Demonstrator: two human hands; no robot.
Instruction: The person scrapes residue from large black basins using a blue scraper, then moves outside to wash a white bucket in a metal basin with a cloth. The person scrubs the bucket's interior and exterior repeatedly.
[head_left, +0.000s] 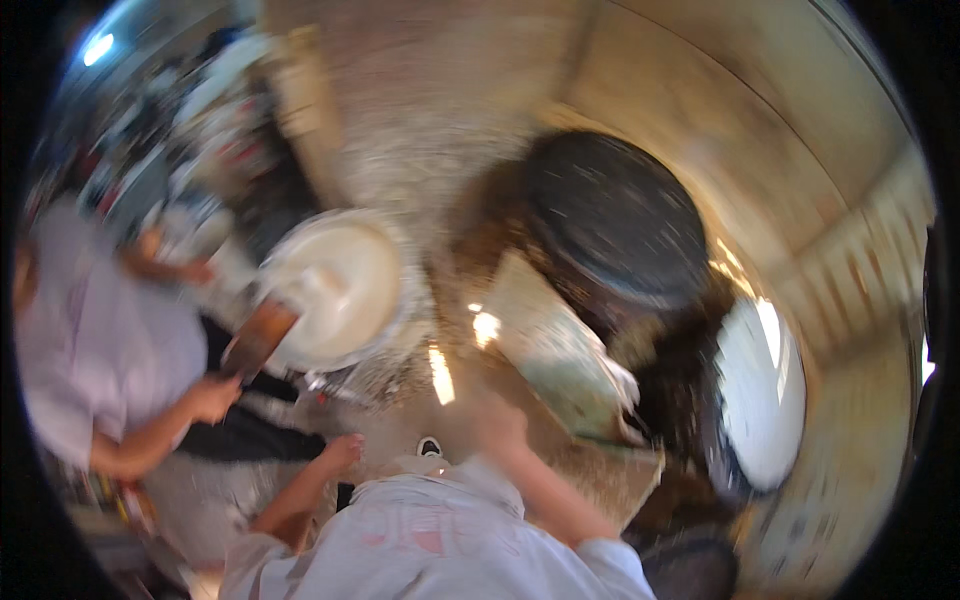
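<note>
My left hand (345, 449) hangs low at my left side, its fingers curled. Nothing shows in it, though its palm is hidden. Strong motion blur covers my right hand (496, 421), held out in front of me above the floor, so its fingers cannot be made out. The nearest thing beyond my right hand is a flat, pale, greenish slanted board (555, 360). Ahead and to the left stands a wide round basin (352, 285) of creamy, pale liquid. Another person's hand (212, 397) holds a flat brown paddle-like tool (261, 339) by the basin's edge.
The other person (112, 315) stands close on my left. A large dark round vessel or lid (619, 217) is ahead right. Farther right a round white surface (763, 397) stands near the wall (847, 420). Blurred clutter (217, 150) fills the far left. Shiny patches mark the floor (405, 420).
</note>
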